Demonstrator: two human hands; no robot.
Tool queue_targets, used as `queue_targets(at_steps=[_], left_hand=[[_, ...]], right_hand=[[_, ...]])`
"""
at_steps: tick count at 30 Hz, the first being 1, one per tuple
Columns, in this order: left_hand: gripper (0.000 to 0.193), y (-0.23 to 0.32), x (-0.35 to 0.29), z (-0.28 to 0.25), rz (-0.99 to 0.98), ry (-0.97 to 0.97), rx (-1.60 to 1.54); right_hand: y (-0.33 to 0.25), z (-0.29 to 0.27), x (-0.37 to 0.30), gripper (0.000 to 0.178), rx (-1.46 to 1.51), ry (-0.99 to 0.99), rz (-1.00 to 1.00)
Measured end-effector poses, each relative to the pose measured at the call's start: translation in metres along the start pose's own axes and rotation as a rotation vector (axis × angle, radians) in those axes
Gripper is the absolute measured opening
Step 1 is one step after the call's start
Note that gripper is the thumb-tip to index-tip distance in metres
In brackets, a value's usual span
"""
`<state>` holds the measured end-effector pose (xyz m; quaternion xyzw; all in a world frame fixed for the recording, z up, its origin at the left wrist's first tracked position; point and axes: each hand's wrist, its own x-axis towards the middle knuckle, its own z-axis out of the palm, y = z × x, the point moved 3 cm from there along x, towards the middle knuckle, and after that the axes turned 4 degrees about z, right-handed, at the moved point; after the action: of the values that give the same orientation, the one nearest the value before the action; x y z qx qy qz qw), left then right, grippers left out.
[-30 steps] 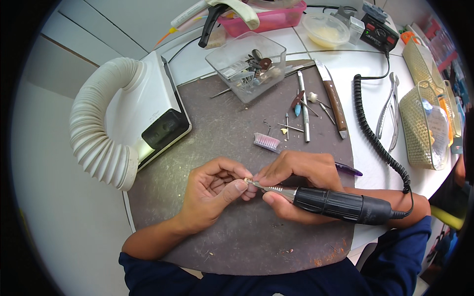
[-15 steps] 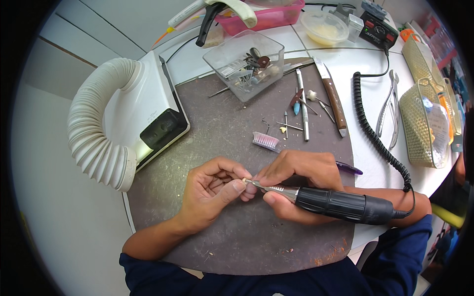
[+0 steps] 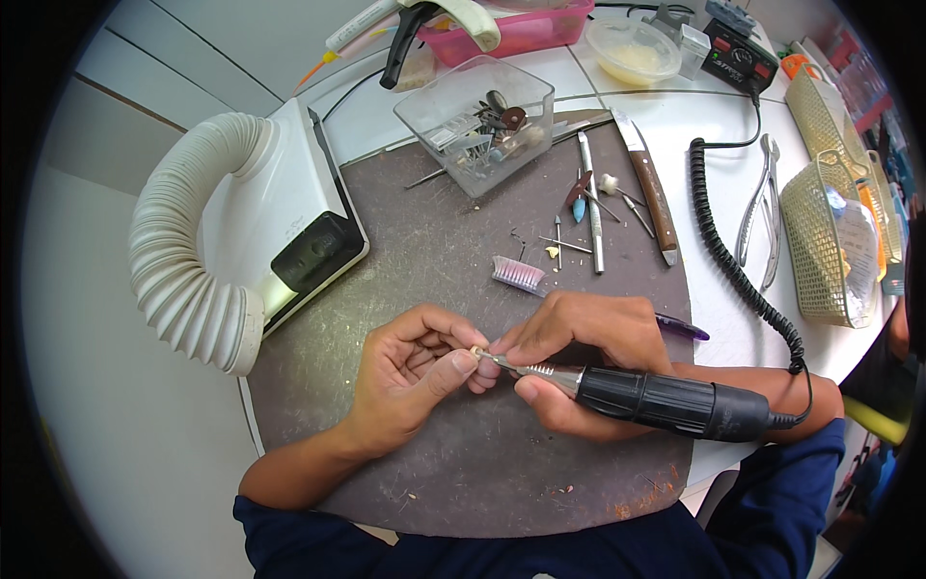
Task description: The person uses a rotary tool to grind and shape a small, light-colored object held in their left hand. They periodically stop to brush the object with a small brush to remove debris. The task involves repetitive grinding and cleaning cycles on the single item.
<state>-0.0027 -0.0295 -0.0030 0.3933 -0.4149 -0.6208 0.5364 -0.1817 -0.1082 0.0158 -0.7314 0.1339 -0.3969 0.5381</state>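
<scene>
My left hand (image 3: 410, 376) pinches a small cream-coloured piece (image 3: 476, 353), like a dental crown, between thumb and forefinger. Most of the piece is hidden by the fingertips. Wrapped round the metal nose of a black rotary handpiece (image 3: 675, 401) is my right hand (image 3: 588, 338). The handpiece's tip points left and meets the small piece; whether the bit is spinning I cannot tell. My hands touch each other at the fingers, low over the brown work board (image 3: 463, 482). Just beyond them lies a purple toothbrush (image 3: 519, 274), its handle passing under my right hand.
On the left stands a white extractor box (image 3: 260, 207) with a ribbed hose (image 3: 154, 241). A clear bin (image 3: 429, 116) of burs, loose bits and a wooden-handled knife (image 3: 651, 198) lie at the back. A coiled cable (image 3: 709, 212), pliers (image 3: 762, 207) and woven baskets (image 3: 820, 261) are right.
Almost nothing differs. Both hands hold the same grip, with only a slight shift at the fingertips and handpiece tip.
</scene>
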Motion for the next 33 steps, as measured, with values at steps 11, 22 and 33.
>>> queue_targets(at_steps=[11, 22, 33], left_hand=[[0.016, 0.0006, -0.0001, 0.0007, -0.017, -0.002, 0.022], [0.017, 0.0006, -0.0002, 0.0006, -0.005, -0.013, 0.023], [0.016, 0.0018, 0.0008, 0.0019, -0.009, -0.009, 0.039]], right_hand=[[0.0020, 0.0004, -0.0015, 0.011, -0.011, 0.001, 0.011], [0.0003, -0.0005, -0.0016, 0.010, -0.028, 0.011, 0.026], [0.0009, 0.0005, -0.0011, 0.008, -0.018, 0.015, 0.026]])
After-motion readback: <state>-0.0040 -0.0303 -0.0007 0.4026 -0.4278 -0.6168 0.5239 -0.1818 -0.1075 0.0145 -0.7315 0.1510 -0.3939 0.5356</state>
